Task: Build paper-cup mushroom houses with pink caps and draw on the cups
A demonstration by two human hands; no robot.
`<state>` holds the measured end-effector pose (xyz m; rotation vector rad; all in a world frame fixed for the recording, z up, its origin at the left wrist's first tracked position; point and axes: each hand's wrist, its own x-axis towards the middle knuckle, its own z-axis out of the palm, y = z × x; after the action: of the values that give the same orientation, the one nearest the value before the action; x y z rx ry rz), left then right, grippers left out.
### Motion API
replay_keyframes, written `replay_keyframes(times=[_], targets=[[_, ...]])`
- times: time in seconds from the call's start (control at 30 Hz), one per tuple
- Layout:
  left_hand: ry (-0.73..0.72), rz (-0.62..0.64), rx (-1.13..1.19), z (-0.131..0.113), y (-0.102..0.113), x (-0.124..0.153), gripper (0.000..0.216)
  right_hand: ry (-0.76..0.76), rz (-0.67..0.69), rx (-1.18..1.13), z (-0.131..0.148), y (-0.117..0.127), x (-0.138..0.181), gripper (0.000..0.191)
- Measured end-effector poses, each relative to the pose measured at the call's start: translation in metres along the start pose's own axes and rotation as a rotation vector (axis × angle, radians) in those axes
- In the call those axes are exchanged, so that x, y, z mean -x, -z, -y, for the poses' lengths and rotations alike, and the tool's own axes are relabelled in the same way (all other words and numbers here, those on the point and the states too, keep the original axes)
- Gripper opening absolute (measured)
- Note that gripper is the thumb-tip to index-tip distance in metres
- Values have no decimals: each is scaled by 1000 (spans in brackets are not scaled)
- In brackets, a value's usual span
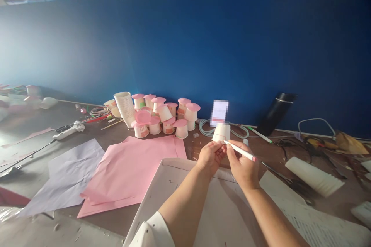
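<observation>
My left hand (211, 157) is closed on the lower edge of a white paper cup (220, 130), which is upside down. A thin reddish line shows on the cup's side. In my right hand (245, 166) is a white marker pen (242, 150) with a pink end, its tip at or very near the cup. Both hands are above a shallow white box lid (171, 185). Farther back stand several upturned cups with pink paper roofs (181, 123), some with windows drawn on. Beside them leans a tall stack of white cups (124, 108).
Pink paper sheets (130, 170) and pale sheets (72, 173) lie left. A black bottle (275, 114) leans against the blue partition (174, 46). On the right are a green-ended marker (259, 134), cables, a lying cup stack (314, 175) and printed paper (319, 218).
</observation>
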<state>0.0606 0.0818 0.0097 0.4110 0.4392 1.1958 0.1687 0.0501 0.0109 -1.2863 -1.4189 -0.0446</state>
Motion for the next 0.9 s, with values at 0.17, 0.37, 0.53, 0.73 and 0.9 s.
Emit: replay_keyframes(times=[0.17,0.37,0.53,0.73,0.9], targets=[[0,-5,21,1,1,-1,6,5,14,-9,-3,-1,1,34],[-11,-19,32,2,2,-2,6,36,7,-31,-4,-4,2,33],[-13,-43,34,3,5,-3,6,71,21,-36,-6,-5,2,30],[-8,-53,24,4,6,-4,6,124,13,-25,-5,-5,1,26],[-17,-59,23,4,6,-3,7,155,-24,-34,-7,-6,2,23]])
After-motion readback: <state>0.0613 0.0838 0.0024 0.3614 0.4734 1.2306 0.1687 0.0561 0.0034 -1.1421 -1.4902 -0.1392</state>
